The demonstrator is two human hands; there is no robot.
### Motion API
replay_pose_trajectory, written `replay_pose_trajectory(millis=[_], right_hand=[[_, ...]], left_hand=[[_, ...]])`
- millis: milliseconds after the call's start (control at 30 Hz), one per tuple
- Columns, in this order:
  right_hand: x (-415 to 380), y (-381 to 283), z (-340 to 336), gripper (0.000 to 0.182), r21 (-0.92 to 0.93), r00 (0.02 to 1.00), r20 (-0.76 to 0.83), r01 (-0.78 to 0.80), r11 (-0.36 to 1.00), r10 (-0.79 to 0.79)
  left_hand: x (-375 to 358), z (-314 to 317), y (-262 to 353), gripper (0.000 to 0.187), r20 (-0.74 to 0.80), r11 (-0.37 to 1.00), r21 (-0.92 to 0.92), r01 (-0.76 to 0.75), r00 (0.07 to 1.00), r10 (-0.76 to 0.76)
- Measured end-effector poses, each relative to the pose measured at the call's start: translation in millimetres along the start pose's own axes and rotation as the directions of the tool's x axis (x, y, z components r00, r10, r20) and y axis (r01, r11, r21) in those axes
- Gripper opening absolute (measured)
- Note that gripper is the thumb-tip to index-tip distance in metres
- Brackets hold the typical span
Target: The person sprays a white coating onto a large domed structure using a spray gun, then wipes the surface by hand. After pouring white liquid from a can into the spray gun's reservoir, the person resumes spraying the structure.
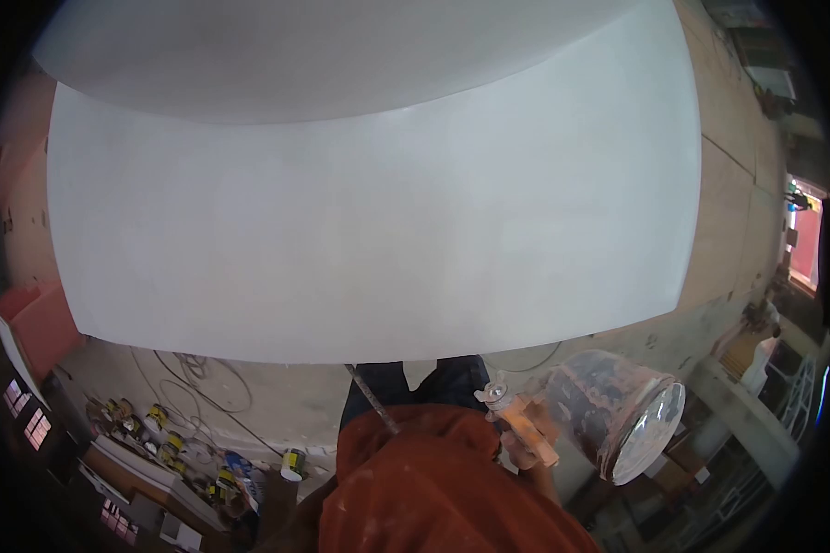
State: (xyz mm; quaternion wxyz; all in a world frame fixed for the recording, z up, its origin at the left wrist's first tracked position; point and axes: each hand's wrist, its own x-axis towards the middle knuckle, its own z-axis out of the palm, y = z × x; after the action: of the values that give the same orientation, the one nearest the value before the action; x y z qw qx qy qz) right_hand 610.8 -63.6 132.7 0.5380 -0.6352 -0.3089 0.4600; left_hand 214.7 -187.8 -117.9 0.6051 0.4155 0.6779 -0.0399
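Observation:
In the head view, my right hand (pixel 518 452) is closed around the handle of a paint spray gun (pixel 496 394) beside my orange shirt. A large see-through cup (pixel 609 405), smeared with paint, is at the gun, tilted to the right. Above the gun and apart from it spreads a big smooth white panel (pixel 369 221) with a rounded near edge. My left hand is out of sight. A thin hose (pixel 371 398) runs from under the panel toward my shirt.
Several paint cans (pixel 292 465) and other containers stand on the floor at lower left. Loose hoses (pixel 194 387) lie on the concrete nearby. A red box-like object (pixel 41 327) is at far left. Metal racks (pixel 788 429) and cardboard boxes (pixel 687 456) are at right.

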Motion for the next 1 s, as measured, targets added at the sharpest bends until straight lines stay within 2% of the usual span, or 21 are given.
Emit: replay_pose_trajectory(millis=[567,800,933,1000], right_hand=[[6.2,7.2,23.4,0.043,0.033,0.996,0.028,0.089,0.996,-0.089],[13.2,4.7,28.7,0.044,0.071,0.994,0.014,0.104,0.992,-0.105],[29.1,-21.1,35.9,0.045,0.074,0.997,0.072,-0.033,0.997,0.028],[35.8,-28.6,32.3,0.044,-0.129,0.988,0.153,-0.004,0.992,0.024]], left_hand=[[-32.0,-0.9,-2.6,0.028,-0.085,0.98,-0.175,0.098,0.99,-0.114],[-49.4,-29.7,3.0,0.027,-0.118,0.966,-0.212,0.15,0.977,-0.178],[-48.6,-51.3,15.0,0.027,-0.128,0.956,-0.235,0.175,0.97,-0.209],[-46.9,-60.4,30.8,0.027,-0.138,0.952,-0.246,0.183,0.965,-0.221]])
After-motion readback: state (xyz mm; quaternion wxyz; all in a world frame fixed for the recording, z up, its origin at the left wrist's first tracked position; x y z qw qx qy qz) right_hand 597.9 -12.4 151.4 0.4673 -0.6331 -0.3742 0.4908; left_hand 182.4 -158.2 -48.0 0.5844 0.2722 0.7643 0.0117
